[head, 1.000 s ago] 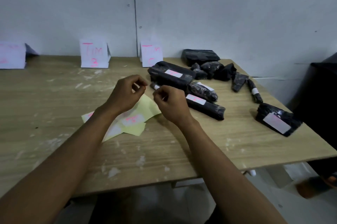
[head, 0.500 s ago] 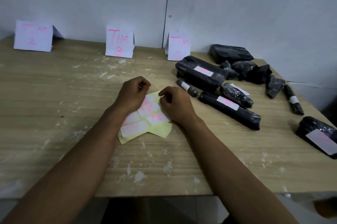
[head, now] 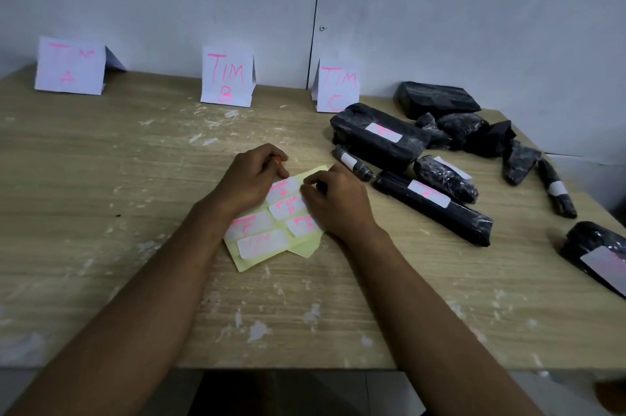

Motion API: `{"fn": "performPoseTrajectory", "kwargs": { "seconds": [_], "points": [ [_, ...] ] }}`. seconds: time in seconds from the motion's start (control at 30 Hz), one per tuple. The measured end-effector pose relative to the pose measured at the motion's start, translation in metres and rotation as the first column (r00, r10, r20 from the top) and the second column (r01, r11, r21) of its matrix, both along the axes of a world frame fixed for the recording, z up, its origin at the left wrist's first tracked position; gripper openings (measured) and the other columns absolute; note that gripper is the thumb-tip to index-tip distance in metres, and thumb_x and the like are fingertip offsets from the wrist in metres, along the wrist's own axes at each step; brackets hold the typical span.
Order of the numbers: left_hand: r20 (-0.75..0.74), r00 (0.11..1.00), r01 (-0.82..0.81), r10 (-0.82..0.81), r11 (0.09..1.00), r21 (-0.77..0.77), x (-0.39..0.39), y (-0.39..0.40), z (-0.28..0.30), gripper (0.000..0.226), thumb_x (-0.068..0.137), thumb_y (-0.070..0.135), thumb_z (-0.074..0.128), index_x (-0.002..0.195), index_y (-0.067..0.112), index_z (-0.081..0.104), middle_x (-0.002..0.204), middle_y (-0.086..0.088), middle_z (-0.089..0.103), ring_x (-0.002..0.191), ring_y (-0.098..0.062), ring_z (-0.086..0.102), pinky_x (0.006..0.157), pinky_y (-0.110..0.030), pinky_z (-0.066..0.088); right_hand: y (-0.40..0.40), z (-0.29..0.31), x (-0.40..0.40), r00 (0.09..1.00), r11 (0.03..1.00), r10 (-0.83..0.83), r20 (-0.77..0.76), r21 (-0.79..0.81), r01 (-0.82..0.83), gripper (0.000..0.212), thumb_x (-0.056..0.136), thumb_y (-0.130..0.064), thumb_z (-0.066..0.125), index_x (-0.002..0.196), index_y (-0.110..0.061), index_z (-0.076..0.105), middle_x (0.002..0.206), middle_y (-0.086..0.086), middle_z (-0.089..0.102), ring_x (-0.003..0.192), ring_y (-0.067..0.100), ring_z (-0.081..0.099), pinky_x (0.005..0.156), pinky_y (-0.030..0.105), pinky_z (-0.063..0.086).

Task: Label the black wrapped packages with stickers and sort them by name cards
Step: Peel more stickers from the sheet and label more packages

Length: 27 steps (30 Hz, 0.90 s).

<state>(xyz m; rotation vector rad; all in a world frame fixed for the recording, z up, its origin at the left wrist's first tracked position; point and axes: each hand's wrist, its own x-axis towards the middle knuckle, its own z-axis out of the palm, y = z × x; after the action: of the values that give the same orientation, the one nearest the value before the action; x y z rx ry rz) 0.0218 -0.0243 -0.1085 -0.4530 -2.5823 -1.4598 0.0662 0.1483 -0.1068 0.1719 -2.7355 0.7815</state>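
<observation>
Yellow sticker sheet [head: 271, 239] lay centre-surface; black packages [head: 430, 202] at 2 o'clock. Left hand [head: 249, 183] curled, pinning sheet; right hand [head: 333, 200] fingers pinched a sticker edge. Best peeled slowly, sheet held flat.

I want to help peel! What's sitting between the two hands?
Head view: the yellow sticker sheet, white stickers lettered pink, lies between left hand and right hand.
</observation>
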Motion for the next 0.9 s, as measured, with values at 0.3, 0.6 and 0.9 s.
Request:
{"fn": "performPoseTrajectory", "kwargs": {
  "seconds": [0.3, 0.6, 0.9],
  "points": [
    [0.004, 1.0, -0.008, 0.008, 1.0, -0.02, 0.006, 0.003, 0.002, 0.024, 0.1, 0.008, 0.043, 0.11, 0.013, 0.064, 0.088, 0.003, 0.071, 0.086, -0.003, 0.066, 0.075, -0.022, 0.049, -0.001, 0.002, -0.001, 0.997, 0.996, -0.081, 0.002, 0.03, 0.081, 0.019, 0.087, -0.048, 0.062, 0.094, -0.035, 0.074, 0.088, -0.014, 0.056, 0.087, 0.004, 0.05, 0.088, 0.036, 0.02],
    [0.028, 0.999, -0.019, 0.018, 0.999, 0.039, 0.004, 0.001, 0.004, 0.021, 0.1, 0.01, 0.045, 0.107, 0.015, 0.064, 0.086, 0.004, 0.072, 0.082, -0.007, 0.067, 0.074, -0.027, 0.05, -0.01, 0.001, -0.009, 0.991, 0.991, -0.131, -0.002, 0.018, 0.131, 0.02, 0.087, -0.029, 0.056, 0.075, -0.02, 0.069, 0.084, -0.007, 0.068, 0.088, 0.015, 0.059, 0.076, 0.034, 0.014],
    [0.193, 0.98, 0.017, -0.051, 0.985, 0.171, 0.001, 0.005, 0.011, 0.019, 0.1, 0.027, 0.052, 0.108, 0.015, 0.065, 0.086, -0.001, 0.073, 0.081, -0.016, 0.069, 0.081, -0.037, 0.053, -0.005, 0.001, -0.003, 0.993, 0.999, -0.048, -0.11, 0.004, 0.049, 0.013, 0.092, -0.027, 0.058, 0.084, -0.021, 0.066, 0.092, -0.006, 0.064, 0.094, 0.015, 0.054, 0.073, 0.031, 0.011]
  ]
}}
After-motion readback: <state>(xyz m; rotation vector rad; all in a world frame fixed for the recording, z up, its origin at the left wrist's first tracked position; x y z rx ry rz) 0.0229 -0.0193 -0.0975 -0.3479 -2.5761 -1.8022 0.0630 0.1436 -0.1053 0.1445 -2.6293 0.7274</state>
